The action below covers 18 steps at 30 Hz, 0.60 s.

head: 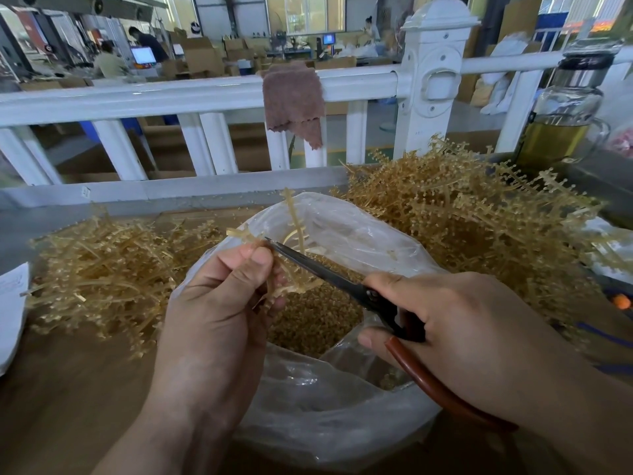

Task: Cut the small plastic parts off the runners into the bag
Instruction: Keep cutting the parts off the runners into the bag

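My left hand pinches a tan plastic runner over the open mouth of a clear plastic bag. Its branches stick up and to the left. My right hand grips scissors with red-brown handles, and the dark blades point up-left with their tip at the runner beside my left thumb. Inside the bag lies a heap of small tan cut parts.
A pile of tan runners with parts on them rises at the right, a flatter pile of runners lies at the left. A white railing with a brown cloth runs behind. A glass jar stands far right, white paper at the left edge.
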Motion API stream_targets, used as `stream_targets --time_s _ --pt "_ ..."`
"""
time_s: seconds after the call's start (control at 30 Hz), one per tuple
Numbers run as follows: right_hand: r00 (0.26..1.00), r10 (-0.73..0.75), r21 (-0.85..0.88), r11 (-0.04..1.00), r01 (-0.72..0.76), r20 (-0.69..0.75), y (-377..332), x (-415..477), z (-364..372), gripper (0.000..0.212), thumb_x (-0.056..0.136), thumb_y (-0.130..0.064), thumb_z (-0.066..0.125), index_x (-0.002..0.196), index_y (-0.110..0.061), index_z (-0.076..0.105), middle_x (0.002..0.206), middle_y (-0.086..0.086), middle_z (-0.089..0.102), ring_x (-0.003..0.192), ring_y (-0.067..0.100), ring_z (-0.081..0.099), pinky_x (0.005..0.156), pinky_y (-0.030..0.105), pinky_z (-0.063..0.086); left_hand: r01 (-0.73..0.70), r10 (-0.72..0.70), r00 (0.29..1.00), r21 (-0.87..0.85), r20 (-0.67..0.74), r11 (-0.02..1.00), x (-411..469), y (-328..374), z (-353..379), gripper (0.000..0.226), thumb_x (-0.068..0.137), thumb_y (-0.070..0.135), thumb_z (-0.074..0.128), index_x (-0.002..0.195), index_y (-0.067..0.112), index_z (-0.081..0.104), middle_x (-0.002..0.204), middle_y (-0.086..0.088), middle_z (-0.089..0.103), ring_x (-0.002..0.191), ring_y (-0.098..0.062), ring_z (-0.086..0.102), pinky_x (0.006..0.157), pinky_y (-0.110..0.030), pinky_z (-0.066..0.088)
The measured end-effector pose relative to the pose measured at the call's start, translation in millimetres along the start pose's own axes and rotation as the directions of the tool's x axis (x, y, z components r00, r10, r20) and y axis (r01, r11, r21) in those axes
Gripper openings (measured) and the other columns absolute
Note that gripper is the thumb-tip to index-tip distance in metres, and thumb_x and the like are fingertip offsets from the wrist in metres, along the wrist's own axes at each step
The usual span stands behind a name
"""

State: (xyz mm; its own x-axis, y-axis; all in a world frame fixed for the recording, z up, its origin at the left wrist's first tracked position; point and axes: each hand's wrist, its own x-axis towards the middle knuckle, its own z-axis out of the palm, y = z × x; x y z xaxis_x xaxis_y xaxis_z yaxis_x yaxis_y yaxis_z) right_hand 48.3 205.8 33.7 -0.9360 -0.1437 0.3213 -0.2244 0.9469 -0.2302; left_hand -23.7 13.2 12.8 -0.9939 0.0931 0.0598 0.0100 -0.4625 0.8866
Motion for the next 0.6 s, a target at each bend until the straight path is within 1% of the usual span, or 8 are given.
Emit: stream_targets --time_s 0.1,0.2,0.23,0.3,0.37,0.5,0.6 --pt "1.000 -0.009 0.001 1.000 0.009 0.001 0.1 0.2 -0.5 0.061 0.080 -0.071 0.030 0.120 -0.038 0.062 0.063 -0.018 0.057 0.056 0.002 0.054 0.048 0.016 0.039 -0.003 0.003 1.000 0.005 -0.023 1.000 0.2 -1.2 0.4 0.005 0.074 0.026 0.071 0.071 0.024 0.074 0.073 0.004 0.068 0.064 -0.004 0.063 0.063 -0.021 0.050" --pt "1.000 -0.007 -0.016 1.000 0.007 -0.007 -1.2 0.3 -0.3 0.059 0.080 -0.071 0.030 0.118 -0.039 0.062 0.060 -0.019 0.052 0.054 0.000 0.051 0.045 0.012 0.029 -0.007 0.007 1.000 0.004 -0.029 1.000 0.3 -1.3 0.5 0.004 0.073 0.027 0.072 0.073 0.023 0.074 0.073 0.003 0.068 0.064 -0.004 0.063 0.060 -0.018 0.051" --pt "1.000 -0.003 -0.015 1.000 0.003 -0.009 -1.3 0.3 -0.3 0.059 0.080 -0.071 0.029 0.117 -0.039 0.062 0.060 -0.019 0.052 0.053 0.000 0.050 0.044 0.012 0.028 -0.007 0.007 1.000 0.005 -0.028 1.000 0.2 -1.3 0.4 0.004 0.073 0.027 0.072 0.074 0.023 0.074 0.074 0.003 0.068 0.064 -0.004 0.063 0.060 -0.018 0.051" --pt "1.000 0.000 -0.020 1.000 0.000 -0.003 -1.2 0.4 -0.4 0.060 0.080 -0.069 0.028 0.118 -0.039 0.062 0.061 -0.017 0.054 0.055 0.001 0.053 0.045 0.014 0.034 -0.006 0.007 1.000 0.011 -0.025 1.000 -0.2 -1.1 0.1 0.005 0.074 0.027 0.071 0.076 0.023 0.074 0.074 0.003 0.067 0.065 -0.004 0.063 0.060 -0.017 0.051" --pt "1.000 0.001 -0.031 1.000 -0.001 0.001 -1.3 0.5 -0.7 0.058 0.081 -0.067 0.027 0.117 -0.039 0.063 0.061 -0.016 0.056 0.056 0.004 0.054 0.048 0.018 0.043 -0.005 0.005 1.000 0.014 -0.020 1.000 -0.6 -1.2 0.1 0.006 0.075 0.027 0.071 0.076 0.023 0.074 0.074 0.003 0.067 0.065 -0.004 0.063 0.060 -0.017 0.051" --pt "1.000 0.002 -0.011 1.000 -0.002 -0.007 -2.1 0.8 -1.4 0.060 0.082 -0.064 0.027 0.120 -0.038 0.065 0.063 -0.015 0.058 0.057 0.005 0.055 0.051 0.024 0.048 -0.002 0.002 1.000 0.009 -0.024 1.000 -0.6 -1.1 0.7 0.006 0.075 0.026 0.070 0.073 0.023 0.075 0.074 0.005 0.067 0.065 -0.002 0.063 0.059 -0.017 0.051" --pt "1.000 0.010 0.004 1.000 -0.011 0.017 -2.5 0.4 -2.5 0.064 0.081 -0.065 0.025 0.127 -0.039 0.061 0.067 -0.014 0.062 0.060 0.004 0.058 0.056 0.025 0.052 -0.001 0.001 1.000 0.008 -0.028 1.000 -0.7 -1.5 0.5 0.006 0.076 0.025 0.070 0.077 0.022 0.075 0.074 0.004 0.067 0.065 -0.003 0.063 0.058 -0.016 0.052"
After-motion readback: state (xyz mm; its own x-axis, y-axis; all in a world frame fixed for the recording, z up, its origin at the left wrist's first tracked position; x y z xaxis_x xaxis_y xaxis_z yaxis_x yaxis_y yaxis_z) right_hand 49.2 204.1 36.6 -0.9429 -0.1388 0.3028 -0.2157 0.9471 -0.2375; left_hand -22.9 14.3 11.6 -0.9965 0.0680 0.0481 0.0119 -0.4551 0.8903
